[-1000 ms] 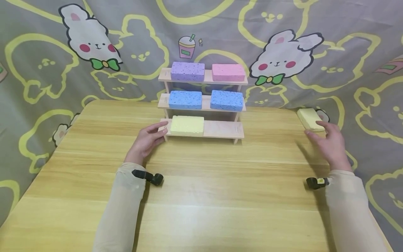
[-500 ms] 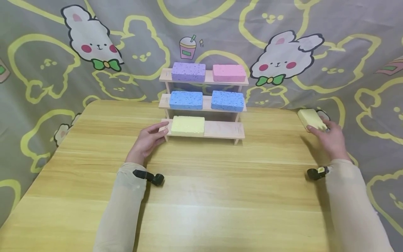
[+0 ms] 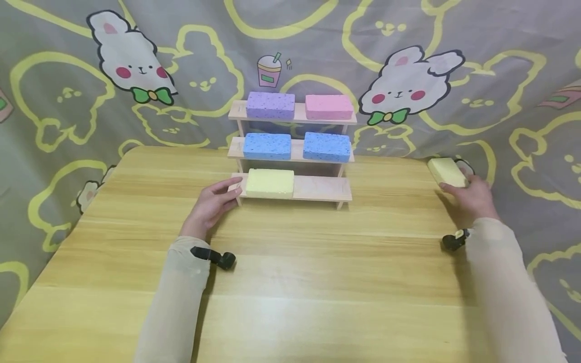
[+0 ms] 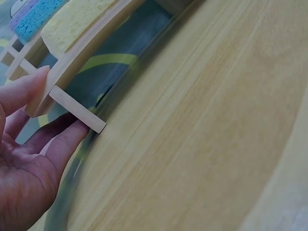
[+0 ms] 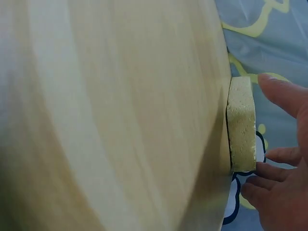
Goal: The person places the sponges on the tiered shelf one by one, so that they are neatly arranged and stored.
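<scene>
A pale yellow sponge [image 3: 447, 171] lies flat on the wooden table at its far right corner. My right hand [image 3: 474, 196] is spread close around its near end; in the right wrist view thumb and fingers [image 5: 276, 185] straddle the sponge [image 5: 242, 124], a small gap showing beside the thumb. With my left hand [image 3: 210, 205] I hold the left end of the lowest step of a small wooden tiered shelf [image 3: 322, 189], thumb and fingers on either side of the board. Another yellow sponge [image 3: 270, 183] sits on that step's left half; the right half is bare.
Two blue sponges [image 3: 268, 146] occupy the shelf's middle step. A purple sponge [image 3: 271, 106] and a pink sponge [image 3: 329, 107] sit on the top one. Behind the table [image 3: 290, 282] hangs a grey patterned curtain [image 3: 313, 35], which also borders its right side.
My right hand has moved forward and lower around the near end of the right-hand yellow sponge, which stays where it was. The left hand keeps its hold on the shelf.
</scene>
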### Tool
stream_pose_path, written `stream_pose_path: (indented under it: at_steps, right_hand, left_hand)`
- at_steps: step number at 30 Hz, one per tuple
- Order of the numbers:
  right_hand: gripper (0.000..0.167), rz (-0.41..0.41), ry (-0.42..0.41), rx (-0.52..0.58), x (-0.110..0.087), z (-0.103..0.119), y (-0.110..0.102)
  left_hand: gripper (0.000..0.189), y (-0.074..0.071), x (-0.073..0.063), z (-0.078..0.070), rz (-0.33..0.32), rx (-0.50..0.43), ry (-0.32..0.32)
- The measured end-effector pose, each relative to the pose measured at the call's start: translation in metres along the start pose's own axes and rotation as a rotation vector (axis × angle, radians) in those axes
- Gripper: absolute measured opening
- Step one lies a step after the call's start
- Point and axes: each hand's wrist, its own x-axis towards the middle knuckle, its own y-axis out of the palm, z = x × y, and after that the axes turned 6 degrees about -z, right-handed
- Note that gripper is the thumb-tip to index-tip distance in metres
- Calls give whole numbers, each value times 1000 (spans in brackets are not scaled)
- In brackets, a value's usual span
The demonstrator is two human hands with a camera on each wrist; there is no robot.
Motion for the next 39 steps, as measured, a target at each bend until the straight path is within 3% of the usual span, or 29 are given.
stream_pose_path:
  at_steps: [8, 20, 30, 39]
  right_hand:
    - [93, -5, -70, -97, 11, 0, 4]
    - [82, -37, -55, -140, 13, -1, 7]
    - [88, -44, -15, -84, 3, 3, -1]
    - [83, -76, -87, -31, -8, 8, -3]
  left_hand:
    - [49, -1, 0, 0, -7, -1, 1]
    - [49, -2, 1, 0, -2, 6, 1]
    - [49, -2, 1, 0, -4, 4, 7]
    - [50, -3, 1, 1, -4, 18, -5]
